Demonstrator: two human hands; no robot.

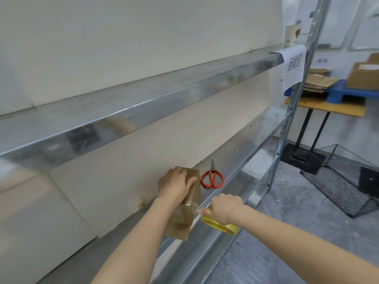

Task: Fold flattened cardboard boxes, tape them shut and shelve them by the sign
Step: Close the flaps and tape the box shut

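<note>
A small brown cardboard box [180, 226] stands on the lower metal shelf [246, 144], at about 6 o'clock in the view, its far end close to the pale back wall. The left hand [174, 184] lies on top of the box's far end with fingers stretched flat and close together, pressing down. Shiny clear tape crosses the middle of the box just below that hand.

The right hand [223, 208] is just beside the box at its 3 o'clock, fingers curled round a yellow tape roll [219, 226], the thumb pointing toward the box's edge.

Orange-handled scissors [212, 178] lie closed on the shelf at the box's 1 o'clock, tips pointing away, near the box but not touching it.

An upper shelf [143, 99] runs across above. At its right end, at 2 o'clock in the view, hangs a white paper sign [294, 66] with printed characters.

Beyond the shelf post, at 2 to 3 o'clock, a tabletop [328, 108] carries a blue pallet [348, 93] holding flattened cardboard [320, 82] and a closed carton [363, 76]. On the floor at 4 o'clock sits a black wire basket [338, 181] with a dark object, too unclear to identify, inside.
</note>
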